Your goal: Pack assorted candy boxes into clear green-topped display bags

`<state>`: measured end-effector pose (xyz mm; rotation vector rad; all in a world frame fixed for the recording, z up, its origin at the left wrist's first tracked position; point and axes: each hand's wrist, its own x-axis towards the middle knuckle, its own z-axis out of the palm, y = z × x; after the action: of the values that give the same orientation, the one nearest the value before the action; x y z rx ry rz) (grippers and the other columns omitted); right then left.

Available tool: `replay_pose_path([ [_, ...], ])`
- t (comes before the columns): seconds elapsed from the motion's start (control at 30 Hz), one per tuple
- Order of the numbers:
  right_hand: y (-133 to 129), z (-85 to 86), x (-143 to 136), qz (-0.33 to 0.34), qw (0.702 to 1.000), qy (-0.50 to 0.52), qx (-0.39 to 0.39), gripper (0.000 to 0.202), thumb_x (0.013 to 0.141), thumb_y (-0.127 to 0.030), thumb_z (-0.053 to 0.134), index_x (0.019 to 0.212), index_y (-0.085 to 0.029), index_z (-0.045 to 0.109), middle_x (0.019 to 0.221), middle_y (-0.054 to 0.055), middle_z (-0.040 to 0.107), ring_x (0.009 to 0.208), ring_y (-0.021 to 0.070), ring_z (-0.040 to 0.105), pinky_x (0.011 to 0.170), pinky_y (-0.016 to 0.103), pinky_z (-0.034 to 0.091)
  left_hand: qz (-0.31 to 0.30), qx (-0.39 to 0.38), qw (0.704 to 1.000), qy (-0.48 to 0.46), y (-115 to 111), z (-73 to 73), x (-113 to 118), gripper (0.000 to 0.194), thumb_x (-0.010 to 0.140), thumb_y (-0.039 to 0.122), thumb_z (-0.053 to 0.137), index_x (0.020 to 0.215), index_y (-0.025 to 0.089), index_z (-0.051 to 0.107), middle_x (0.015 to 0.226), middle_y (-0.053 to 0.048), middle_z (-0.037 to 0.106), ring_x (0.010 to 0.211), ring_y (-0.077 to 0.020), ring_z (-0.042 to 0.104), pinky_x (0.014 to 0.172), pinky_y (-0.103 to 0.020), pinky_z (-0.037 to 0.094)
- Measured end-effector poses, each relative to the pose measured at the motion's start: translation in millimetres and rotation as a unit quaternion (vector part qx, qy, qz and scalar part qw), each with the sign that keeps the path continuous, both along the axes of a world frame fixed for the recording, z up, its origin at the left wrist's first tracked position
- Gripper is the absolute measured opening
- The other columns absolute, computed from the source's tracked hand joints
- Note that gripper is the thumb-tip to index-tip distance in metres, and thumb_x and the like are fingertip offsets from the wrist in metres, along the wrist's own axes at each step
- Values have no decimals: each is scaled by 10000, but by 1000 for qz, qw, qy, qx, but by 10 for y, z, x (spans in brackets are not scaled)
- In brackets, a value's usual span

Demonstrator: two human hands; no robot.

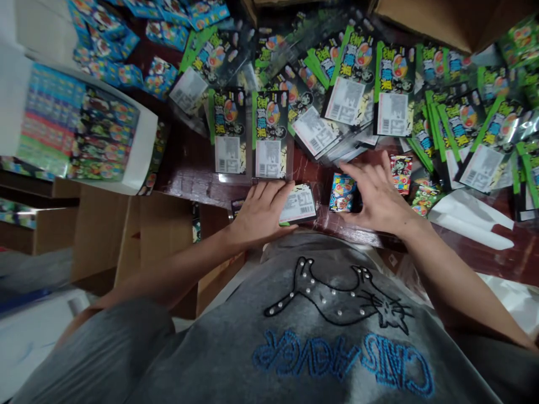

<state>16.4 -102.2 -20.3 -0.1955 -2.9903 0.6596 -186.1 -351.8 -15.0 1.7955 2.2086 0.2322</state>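
Observation:
My left hand [261,212] is closed on a flat printed packet [300,203] at the table's front edge; its white barcode label faces up. Beside it, the thumb and index finger of my right hand [377,193] close on the edges of a small blue printed packet [341,192]. A red small packet [401,174] and a green one [425,197] lie just right of my right hand. Two black-and-green printed packets [228,132] lie side by side beyond my left hand.
More black-and-green packets [394,90] overlap across the table [185,171]. Blue packets [160,76] pile at the back left, near a white box [145,140] of colourful packets. Cardboard boxes [147,241] stand below left; another [455,22] is at the back. White paper [467,216] lies right.

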Motion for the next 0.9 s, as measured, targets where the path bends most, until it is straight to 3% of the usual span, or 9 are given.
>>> replay_pose_path([
  [0.2,-202,4,119,-66,995,73,-5,915,923,-605,701,1672,-254,309,1437,168,572,1332,414,543,1246,757,283,-1,59,998,-1,58,0,76,1032,811,546,884,1630,119,422,1445,-221,601,1300,-409,573,1157,-541,469],
  [0.3,-171,76,172,-99,992,68,-25,888,927,-652,683,1646,-235,374,1397,186,537,1319,410,541,1162,685,436,-14,59,998,0,73,-13,75,1029,819,542,880,1630,110,419,1441,-223,604,1291,-411,571,1155,-549,468],
  [0.4,-158,165,140,-150,988,43,3,768,896,-757,675,1455,-239,582,1316,177,538,1245,402,565,1055,627,526,-19,47,999,-11,71,-26,94,1023,837,600,845,1633,122,415,1454,-215,599,1291,-410,569,1140,-550,478],
  [0.47,-197,188,61,-192,981,31,13,757,868,-833,650,1296,-210,629,1247,183,565,1196,404,590,1012,607,552,-6,44,999,-19,75,-22,141,1033,828,627,843,1634,149,410,1465,-205,593,1288,-405,571,1134,-550,482],
  [0.6,-357,119,-153,-273,960,29,-59,717,962,-829,489,1274,-187,555,1113,167,629,1041,356,671,906,540,604,69,73,995,-7,117,11,305,1015,779,516,906,1599,160,425,1447,-200,596,1287,-405,576,1142,-563,472],
  [0.7,-488,42,-263,-316,936,94,-120,608,1100,-652,300,1477,-186,401,1313,211,640,1202,350,681,1015,557,590,102,109,989,5,159,6,418,1028,774,493,910,1596,147,399,1423,-212,599,1277,-417,582,1121,-585,473],
  [0.8,-555,9,-241,-294,937,141,-127,581,1133,-523,272,1611,-194,260,1614,234,495,1480,344,549,1183,577,508,111,135,985,7,180,-33,447,1041,795,490,892,1623,156,358,1435,-221,588,1275,-423,582,1108,-604,462],
  [0.9,-536,10,-100,-225,960,95,-138,547,1121,-506,380,1587,-220,379,1585,185,575,1423,340,615,1169,559,536,87,130,988,-6,191,-54,372,1036,807,470,883,1638,156,349,1446,-226,579,1300,-430,569,1129,-609,443],
])
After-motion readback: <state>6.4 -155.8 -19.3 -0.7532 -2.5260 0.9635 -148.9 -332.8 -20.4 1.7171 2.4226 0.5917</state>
